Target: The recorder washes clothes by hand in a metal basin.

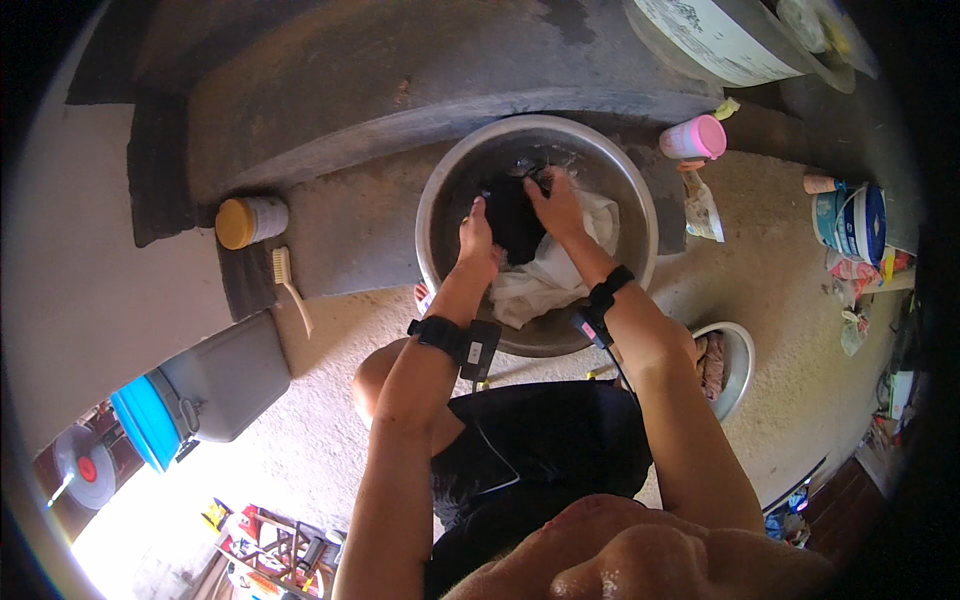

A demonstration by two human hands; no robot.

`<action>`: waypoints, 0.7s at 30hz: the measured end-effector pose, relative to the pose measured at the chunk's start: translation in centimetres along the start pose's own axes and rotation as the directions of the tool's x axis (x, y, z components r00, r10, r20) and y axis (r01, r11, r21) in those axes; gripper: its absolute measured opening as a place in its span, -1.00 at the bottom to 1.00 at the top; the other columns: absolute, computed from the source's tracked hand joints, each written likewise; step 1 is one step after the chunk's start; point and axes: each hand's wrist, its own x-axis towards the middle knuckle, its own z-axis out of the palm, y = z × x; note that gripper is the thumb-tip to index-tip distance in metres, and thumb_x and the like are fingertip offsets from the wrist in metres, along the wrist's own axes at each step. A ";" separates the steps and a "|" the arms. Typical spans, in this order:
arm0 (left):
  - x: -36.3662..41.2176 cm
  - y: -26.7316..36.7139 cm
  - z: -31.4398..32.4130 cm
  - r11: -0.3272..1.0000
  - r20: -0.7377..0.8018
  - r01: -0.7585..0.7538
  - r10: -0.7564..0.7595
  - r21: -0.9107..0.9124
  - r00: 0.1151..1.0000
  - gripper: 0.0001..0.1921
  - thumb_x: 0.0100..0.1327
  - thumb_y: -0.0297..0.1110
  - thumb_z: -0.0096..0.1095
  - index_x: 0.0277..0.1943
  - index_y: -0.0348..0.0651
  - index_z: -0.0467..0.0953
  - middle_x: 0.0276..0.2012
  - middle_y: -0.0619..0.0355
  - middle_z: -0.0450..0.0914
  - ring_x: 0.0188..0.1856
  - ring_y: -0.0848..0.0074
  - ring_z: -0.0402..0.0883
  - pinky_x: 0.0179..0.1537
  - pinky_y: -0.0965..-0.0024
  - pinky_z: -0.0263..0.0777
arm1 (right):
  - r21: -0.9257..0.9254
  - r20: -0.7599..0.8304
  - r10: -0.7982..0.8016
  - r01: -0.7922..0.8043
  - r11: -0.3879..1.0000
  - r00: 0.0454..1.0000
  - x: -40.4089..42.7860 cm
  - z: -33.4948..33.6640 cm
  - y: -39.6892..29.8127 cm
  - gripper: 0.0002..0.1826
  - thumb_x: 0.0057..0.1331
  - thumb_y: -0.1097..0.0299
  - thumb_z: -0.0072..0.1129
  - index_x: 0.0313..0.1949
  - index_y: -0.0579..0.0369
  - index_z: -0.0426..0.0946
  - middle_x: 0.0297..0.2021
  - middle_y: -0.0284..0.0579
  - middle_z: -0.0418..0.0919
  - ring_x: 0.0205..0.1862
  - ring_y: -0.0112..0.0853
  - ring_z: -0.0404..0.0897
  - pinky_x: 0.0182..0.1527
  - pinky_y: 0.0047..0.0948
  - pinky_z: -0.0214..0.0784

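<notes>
A wide metal basin (pixel 429 187) stands on the floor in front of me, with what looks like water in it. Inside, both hands are on a dark black cloth (pixel 514 221). My left hand (pixel 477 234) grips its left side, thumb pointing up. My right hand (pixel 556 206) pinches its upper right edge with bent fingers. Below and to the right of the black cloth, a crumpled white cloth (pixel 525 291) lies in the basin, partly covered by my right hand and wrist.
Left of the basin are a yellow-lidded jar (pixel 251 221) and a scrubbing brush (pixel 282 268). To the right are a pink-lidded container (pixel 691 139), a plastic pouch (pixel 702 208) and a small basin (pixel 744 367) holding brown cloth. A concrete ledge (pixel 360 146) runs behind.
</notes>
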 end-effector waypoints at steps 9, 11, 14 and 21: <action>2.6 -2.9 -2.0 0.992 0.066 0.074 -0.067 -0.105 0.996 -0.41 0.27 0.14 -0.20 0.20 -0.09 0.19 0.11 0.02 0.34 0.12 0.23 0.35 0.10 0.05 0.23 | -0.256 0.180 0.075 -0.027 0.966 0.981 -0.5 1.6 0.8 -0.45 0.02 0.20 0.21 -0.03 0.20 0.34 -0.18 0.17 0.46 -0.08 0.01 0.43 -0.01 -0.17 0.25; 1.3 -2.9 -0.4 0.990 0.122 0.122 -0.114 -0.064 0.986 -0.38 0.26 0.19 -0.27 0.21 -0.08 0.19 0.12 0.03 0.33 0.13 0.23 0.33 0.12 0.04 0.21 | -0.277 0.111 0.052 -0.020 0.961 0.992 -0.6 1.4 1.9 -0.46 0.00 0.20 0.21 -0.06 0.22 0.36 -0.18 0.19 0.46 -0.09 0.02 0.43 -0.02 -0.16 0.25; 1.1 -2.2 -0.3 0.983 0.180 0.167 -0.152 -0.072 0.972 -0.32 0.23 0.29 -0.40 0.21 -0.05 0.19 0.14 0.04 0.32 0.17 0.21 0.29 0.14 0.01 0.16 | -0.087 0.191 0.054 -0.038 0.995 0.980 -1.4 1.9 -0.6 -0.45 0.02 0.18 0.20 -0.08 0.28 0.29 -0.11 0.20 0.41 -0.05 0.03 0.41 -0.03 -0.17 0.26; 3.8 -3.4 -2.8 0.905 0.437 0.057 0.148 -0.421 0.887 -0.39 0.24 0.25 -0.33 0.13 -0.02 0.30 -0.01 0.05 0.44 0.01 0.28 0.44 0.00 0.21 0.30 | 0.446 0.267 -0.136 0.002 0.895 0.954 -5.4 -1.2 -11.1 -0.35 0.11 -0.01 0.08 -0.01 0.32 0.24 -0.17 0.31 0.42 -0.06 0.06 0.41 -0.03 -0.16 0.26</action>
